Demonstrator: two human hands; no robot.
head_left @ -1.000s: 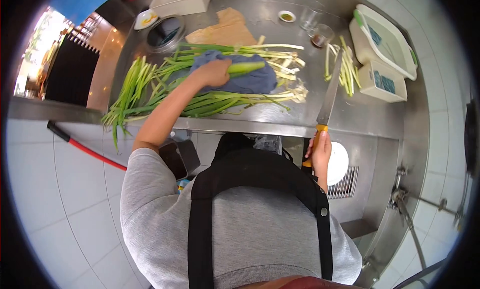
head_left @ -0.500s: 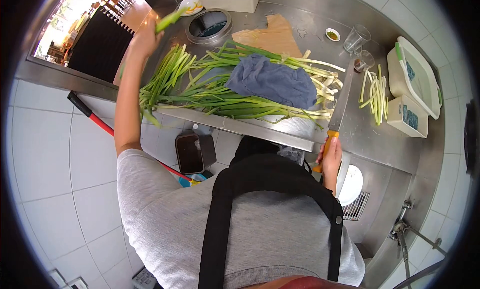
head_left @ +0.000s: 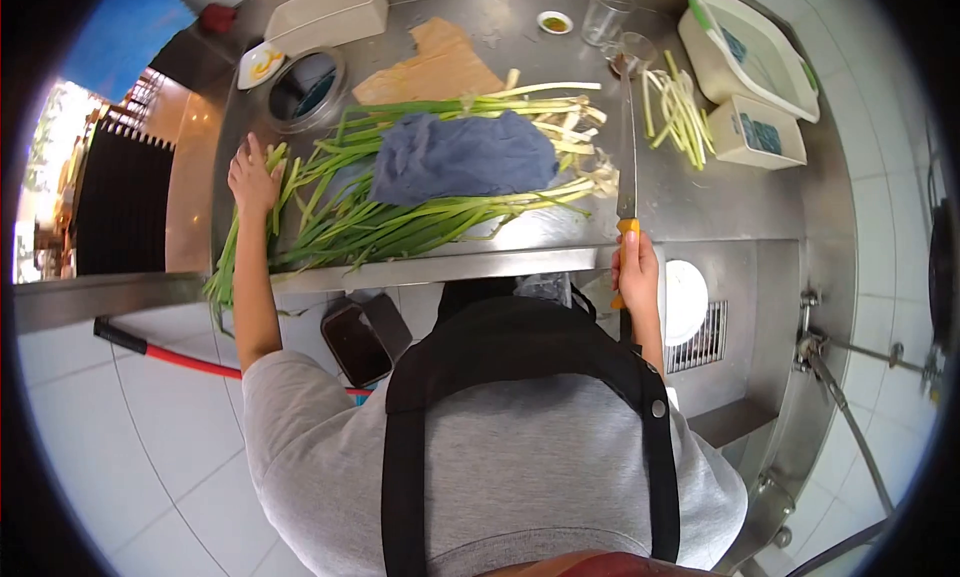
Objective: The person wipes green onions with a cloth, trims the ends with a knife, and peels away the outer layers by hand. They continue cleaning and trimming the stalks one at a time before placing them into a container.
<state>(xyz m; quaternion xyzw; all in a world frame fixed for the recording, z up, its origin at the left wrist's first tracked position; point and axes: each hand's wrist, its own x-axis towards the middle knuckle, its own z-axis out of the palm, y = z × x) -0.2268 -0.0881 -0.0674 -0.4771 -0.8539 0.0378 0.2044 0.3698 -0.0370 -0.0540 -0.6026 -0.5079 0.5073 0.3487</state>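
My left hand [head_left: 254, 180] rests at the left end of the counter on a bunch of green onion tops [head_left: 230, 262], its fingers stretched out. The yellow-handled knife [head_left: 627, 157] is in my right hand [head_left: 637, 271], long blade pointing away from me over the counter. Between the hands lie long green onions [head_left: 400, 229], white root ends to the right. A crumpled blue-grey cloth [head_left: 465, 159] covers their middle. Right of the blade is a small pile of pale green onion stalks [head_left: 680, 123].
Behind the onions lies brown paper [head_left: 430, 67], beside a round metal-rimmed opening [head_left: 305, 89]. Glasses [head_left: 606, 17] and a small sauce dish [head_left: 555, 22] stand at the back. White tubs [head_left: 762, 142] are at right, above a sink with a white plate [head_left: 685, 302].
My left hand has come down from the raised position where it held a green onion piece, onto the left bunch. My right hand still grips the knife. The view has shifted.
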